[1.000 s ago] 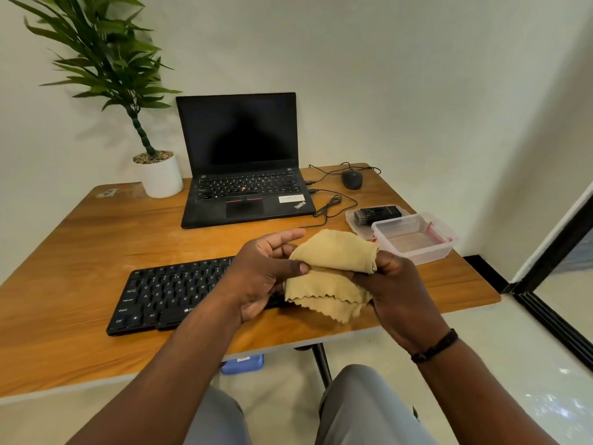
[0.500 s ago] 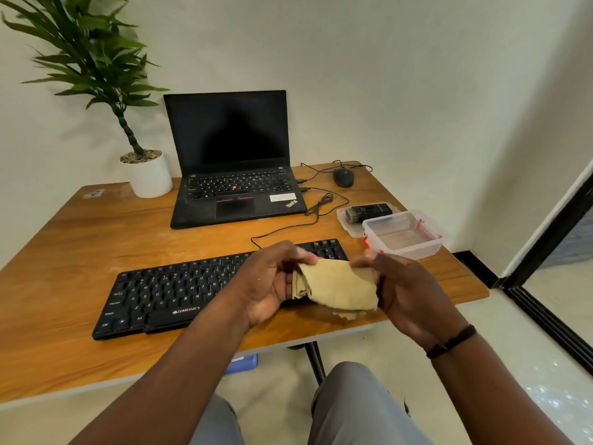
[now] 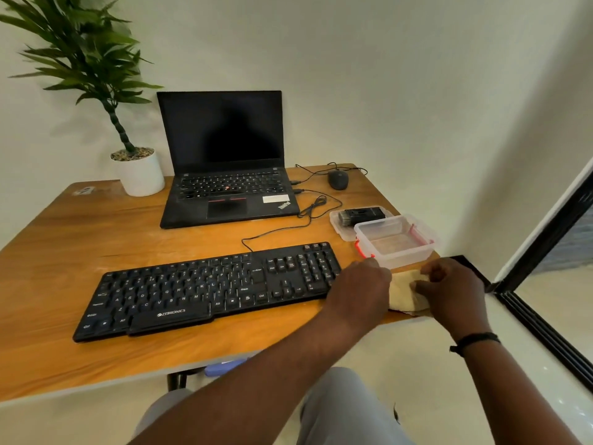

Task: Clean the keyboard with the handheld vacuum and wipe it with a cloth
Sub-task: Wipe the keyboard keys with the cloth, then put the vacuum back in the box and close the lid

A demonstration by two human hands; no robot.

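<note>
The black keyboard reads "ZEBRONICS" on its front edge; the laptop palm rest reads "ThinkPad".

A: Office or home desk?
B: Small office nook. Wooden desk against a plain wall, laptop, wired mouse, potted plant at its far-left corner.
</note>
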